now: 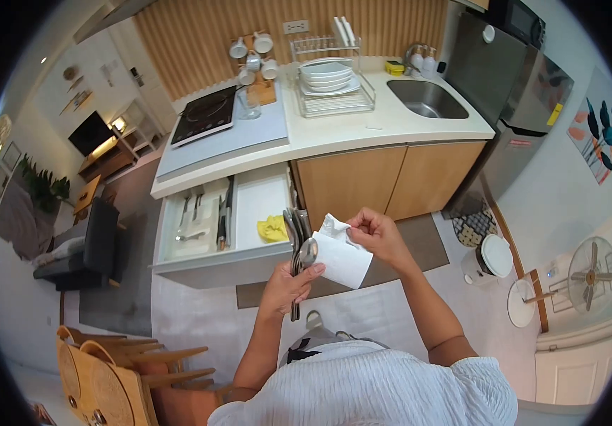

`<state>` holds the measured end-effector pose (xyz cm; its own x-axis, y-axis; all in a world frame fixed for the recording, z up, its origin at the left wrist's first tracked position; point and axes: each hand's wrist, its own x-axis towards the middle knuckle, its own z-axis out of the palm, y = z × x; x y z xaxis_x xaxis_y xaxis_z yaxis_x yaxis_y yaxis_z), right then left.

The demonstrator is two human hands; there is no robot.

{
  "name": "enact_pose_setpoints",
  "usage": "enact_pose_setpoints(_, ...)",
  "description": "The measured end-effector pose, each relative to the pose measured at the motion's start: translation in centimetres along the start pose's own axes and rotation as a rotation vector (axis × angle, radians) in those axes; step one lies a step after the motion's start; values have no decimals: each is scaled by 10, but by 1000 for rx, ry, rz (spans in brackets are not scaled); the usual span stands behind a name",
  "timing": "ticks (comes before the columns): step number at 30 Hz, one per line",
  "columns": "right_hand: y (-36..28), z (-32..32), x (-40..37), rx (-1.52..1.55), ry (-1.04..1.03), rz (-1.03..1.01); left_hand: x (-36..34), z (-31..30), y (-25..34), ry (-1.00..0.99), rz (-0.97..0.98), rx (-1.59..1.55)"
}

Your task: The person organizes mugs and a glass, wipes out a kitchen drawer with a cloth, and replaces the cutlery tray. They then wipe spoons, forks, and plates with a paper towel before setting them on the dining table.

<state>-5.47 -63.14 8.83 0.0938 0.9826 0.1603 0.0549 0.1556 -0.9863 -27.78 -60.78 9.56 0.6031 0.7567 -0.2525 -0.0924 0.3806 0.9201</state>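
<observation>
My left hand (289, 287) is closed around a bundle of metal spoons and other cutlery (296, 245), held upright in front of the open drawer (199, 268). Its thumb also rests at the edge of a white paper napkin (343, 260). My right hand (379, 238) pinches the napkin's upper, crumpled part between thumb and fingers. Inside the drawer, a tray (210, 202) holds knives (222, 224) and several smaller pieces of cutlery (191, 236). A crumpled yellow cloth (272, 228) lies in the drawer's right compartment, near the bundle.
Above the drawer, the counter bears an induction cooktop (206, 113), a glass (250, 106), a mug rack (252, 60), a dish rack (334, 106) with plates, and a sink (428, 98). A fridge (504, 85), bin (494, 255) and fan (591, 275) stand right; chairs (167, 362) lower left.
</observation>
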Motion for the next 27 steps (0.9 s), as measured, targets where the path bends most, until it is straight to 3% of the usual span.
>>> enact_pose_setpoints(1,3,-9,8,191,7,31,12,3,3,-37,3,-65)
enact_pose_setpoints(5,25,-23,45,362,35,150,65,12,6,-78,52,-154)
enact_pose_setpoints(7,18,-12,57,507,185,173,96,15,9,111,179,-217)
enact_pose_setpoints(8,25,-13,61,500,184,164,111,10,11,106,188,-220)
enact_pose_setpoints(10,35,-22,73,315,-67,232,144,0,14,300,308,-117)
enact_pose_setpoints(11,36,-24,84,307,-72,230,158,-8,15,331,333,-60)
enact_pose_setpoints(14,18,-24,108,326,-55,212,186,-13,33,385,235,-70)
enact_pose_setpoints(16,8,-28,135,434,62,26,205,-21,36,360,209,-129)
enact_pose_setpoints(19,5,-41,175,416,-10,-63,234,-30,40,334,167,-162)
enact_pose_setpoints(22,27,-63,218,229,-99,2,259,-32,51,349,134,-166)
enact_pose_setpoints(24,39,-76,247,345,-38,131,276,-32,55,363,120,-208)
enact_pose_setpoints(26,47,-94,281,681,19,226,298,-33,58,325,200,20)
enact_pose_setpoints(27,50,-101,295,745,-53,240,311,-30,60,348,204,12)
